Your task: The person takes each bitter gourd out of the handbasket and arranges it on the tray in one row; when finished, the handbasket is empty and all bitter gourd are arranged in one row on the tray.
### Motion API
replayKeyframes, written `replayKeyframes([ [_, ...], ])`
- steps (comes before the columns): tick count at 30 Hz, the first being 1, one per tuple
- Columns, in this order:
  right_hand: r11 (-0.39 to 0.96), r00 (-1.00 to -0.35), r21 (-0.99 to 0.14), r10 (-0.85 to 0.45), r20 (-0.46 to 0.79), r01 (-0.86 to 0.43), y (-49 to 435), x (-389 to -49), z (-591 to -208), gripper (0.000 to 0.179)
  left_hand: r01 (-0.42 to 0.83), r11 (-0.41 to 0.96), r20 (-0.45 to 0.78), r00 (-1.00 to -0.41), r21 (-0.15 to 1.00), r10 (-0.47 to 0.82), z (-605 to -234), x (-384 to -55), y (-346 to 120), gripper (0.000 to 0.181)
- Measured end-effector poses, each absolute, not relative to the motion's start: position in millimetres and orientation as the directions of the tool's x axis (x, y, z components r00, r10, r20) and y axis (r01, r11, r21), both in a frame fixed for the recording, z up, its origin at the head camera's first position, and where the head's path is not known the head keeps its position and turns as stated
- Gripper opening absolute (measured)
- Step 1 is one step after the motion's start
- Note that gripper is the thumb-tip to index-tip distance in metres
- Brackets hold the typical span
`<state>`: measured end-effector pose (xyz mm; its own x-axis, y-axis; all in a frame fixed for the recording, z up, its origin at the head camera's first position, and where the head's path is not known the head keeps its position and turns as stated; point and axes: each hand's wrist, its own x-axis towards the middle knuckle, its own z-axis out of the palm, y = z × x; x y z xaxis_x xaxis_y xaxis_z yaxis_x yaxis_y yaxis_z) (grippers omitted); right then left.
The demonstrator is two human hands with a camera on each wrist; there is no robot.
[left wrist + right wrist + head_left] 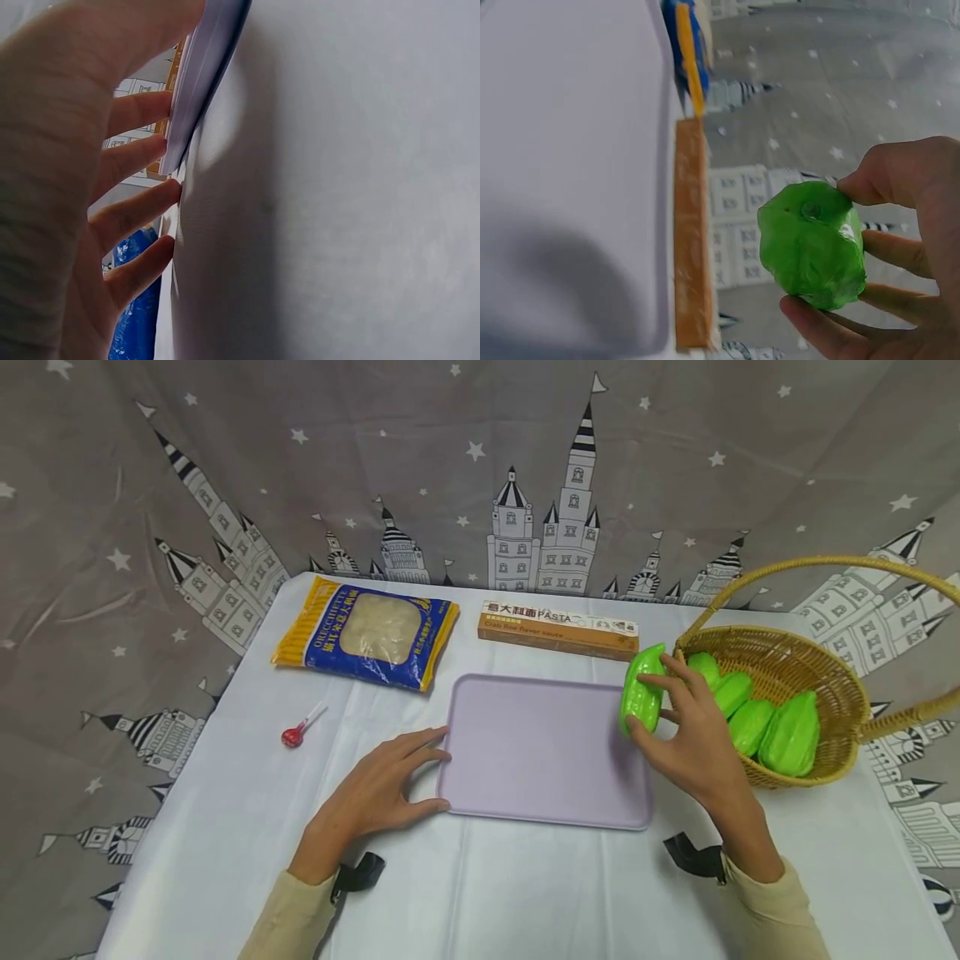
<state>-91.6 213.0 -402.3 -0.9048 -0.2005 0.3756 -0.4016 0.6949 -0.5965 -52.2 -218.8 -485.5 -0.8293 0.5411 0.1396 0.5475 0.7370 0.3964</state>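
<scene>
My right hand pinches a bright green, ridged gourd between thumb and fingertips. In the head view the gourd overlaps the right end of a light purple tray. The right wrist view shows the gourd end-on, glossy and lumpy, with the fingers spread around its side. At the tray's left edge rests my left hand, its fingers fairly straight and its thumb near the front left corner. From the left wrist, the fingertips lie along the tray's rim.
A wicker basket with a tall handle holds several green gourds at the right. Behind the tray lies a long pasta box. A blue and yellow orecchette bag and a red lollipop lie at the left.
</scene>
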Motion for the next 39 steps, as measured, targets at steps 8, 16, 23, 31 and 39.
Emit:
replayKeyframes([
  [8, 0.627, -0.894, -0.638, -0.301, 0.332, -0.448, 179.8, -103.1, -425.7, 0.053, 0.552, 0.73, 0.148, -0.827, 0.403, 0.543, -486.8, -52.2, -220.1, 0.064],
  [16, 0.601, -0.906, -0.687, -0.356, 0.227, -0.408, 150.9, -104.7, -436.6, 0.056, 0.576, 0.712, 0.189, -0.813, 0.402, 0.551, -488.1, -52.4, -219.4, 0.064],
  [23, 0.567, -0.895, -0.716, -0.401, 0.192, -0.408, 129.4, -108.9, -440.5, 0.056, 0.573, 0.713, 0.19, -0.815, 0.404, 0.547, -489.1, -52.1, -220.0, 0.064],
  [31, 0.552, -0.876, -0.719, -0.453, 0.167, -0.422, 106.5, -116.2, -444.6, 0.055, 0.568, 0.715, 0.179, -0.818, 0.408, 0.547, -488.2, -52.0, -220.5, 0.064],
  [39, 0.548, -0.86, -0.716, -0.491, 0.143, -0.432, 84.4, -119.9, -443.9, 0.057, 0.549, 0.727, 0.143, -0.827, 0.413, 0.544, -486.5, -51.8, -220.1, 0.064],
])
